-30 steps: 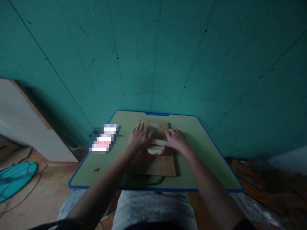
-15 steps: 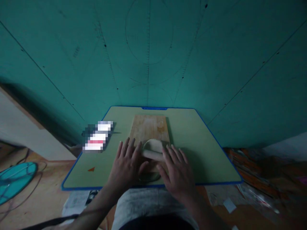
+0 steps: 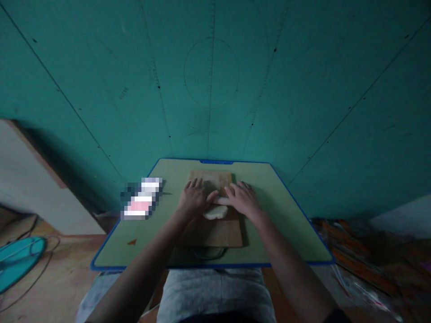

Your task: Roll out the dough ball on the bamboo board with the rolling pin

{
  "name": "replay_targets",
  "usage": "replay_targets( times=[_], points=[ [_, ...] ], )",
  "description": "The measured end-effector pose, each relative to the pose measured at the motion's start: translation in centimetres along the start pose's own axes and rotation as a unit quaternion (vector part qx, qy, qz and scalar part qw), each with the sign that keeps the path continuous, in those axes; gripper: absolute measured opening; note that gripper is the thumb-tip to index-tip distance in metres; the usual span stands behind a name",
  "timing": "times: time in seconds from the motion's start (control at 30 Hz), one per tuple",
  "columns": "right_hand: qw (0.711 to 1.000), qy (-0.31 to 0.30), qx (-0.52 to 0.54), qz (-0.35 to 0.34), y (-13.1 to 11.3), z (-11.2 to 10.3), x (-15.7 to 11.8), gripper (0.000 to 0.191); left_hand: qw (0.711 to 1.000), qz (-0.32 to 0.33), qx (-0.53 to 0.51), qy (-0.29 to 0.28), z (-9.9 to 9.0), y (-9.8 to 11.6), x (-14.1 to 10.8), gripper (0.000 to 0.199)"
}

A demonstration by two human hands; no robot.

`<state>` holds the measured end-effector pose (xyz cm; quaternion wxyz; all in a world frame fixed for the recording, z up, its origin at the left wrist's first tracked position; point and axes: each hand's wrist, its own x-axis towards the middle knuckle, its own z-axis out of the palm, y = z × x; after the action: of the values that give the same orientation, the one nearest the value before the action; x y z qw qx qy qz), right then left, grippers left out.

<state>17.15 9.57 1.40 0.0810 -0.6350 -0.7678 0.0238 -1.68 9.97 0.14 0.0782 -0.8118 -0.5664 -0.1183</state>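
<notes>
A pale wooden rolling pin [image 3: 222, 201] lies crosswise on the wooden cutting board [image 3: 215, 237]. Just on its near side shows a flattened piece of light dough [image 3: 215, 212]; its far part is hidden by the pin. My left hand [image 3: 194, 196] rests palm down over the pin's left end, fingers stretched forward and thumb pointing inward. On the right end lies my right hand [image 3: 243, 196], also palm down with fingers extended. Neither hand is wrapped round the pin, and both cover its ends.
The board lies on a pale green table [image 3: 279, 224] with a blue rim, against a green wall [image 3: 303, 89]. A pixelated phone-like object [image 3: 143, 198] stands at the table's left edge, near a small orange triangle [image 3: 132, 242]. A turquoise round seat [image 3: 23, 260] is at far left.
Both hands and the rolling pin have moved forward, away from my body. The dough, earlier beyond the pin, now shows on its near side. The camera view has tilted slightly up.
</notes>
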Motion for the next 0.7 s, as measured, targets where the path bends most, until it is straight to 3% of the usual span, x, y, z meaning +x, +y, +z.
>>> replay_targets(
  times=[0.13,0.23,0.37,0.43,0.57,0.7],
  points=[
    [0.999,0.044,-0.006,-0.017,-1.4,0.2,-4.3,0.046,0.997,0.045,-0.025,0.050,0.3,-0.1,-3.6,0.051],
    [0.994,0.089,0.007,-0.056,-2.6,0.9,-8.3,0.039,0.994,0.059,-0.017,0.089,0.5,0.0,-6.8,0.062],
    [0.987,0.134,0.012,-0.087,-3.3,2.0,-11.1,0.057,0.992,0.079,-0.015,0.096,-0.1,0.0,-9.3,0.077],
    [0.988,0.124,0.011,-0.086,-3.0,2.2,-10.9,0.060,0.995,0.078,-0.011,0.064,-0.7,-0.2,-9.3,0.070],
    [0.991,0.084,0.027,-0.100,-1.6,1.8,-8.3,0.056,0.998,0.054,0.001,-0.040,-1.9,-0.4,-8.1,0.030],
    [0.981,0.041,0.073,-0.176,0.1,1.0,-5.8,0.052,0.998,-0.002,0.017,-0.065,-2.9,0.6,-7.8,0.028]
  ],
)
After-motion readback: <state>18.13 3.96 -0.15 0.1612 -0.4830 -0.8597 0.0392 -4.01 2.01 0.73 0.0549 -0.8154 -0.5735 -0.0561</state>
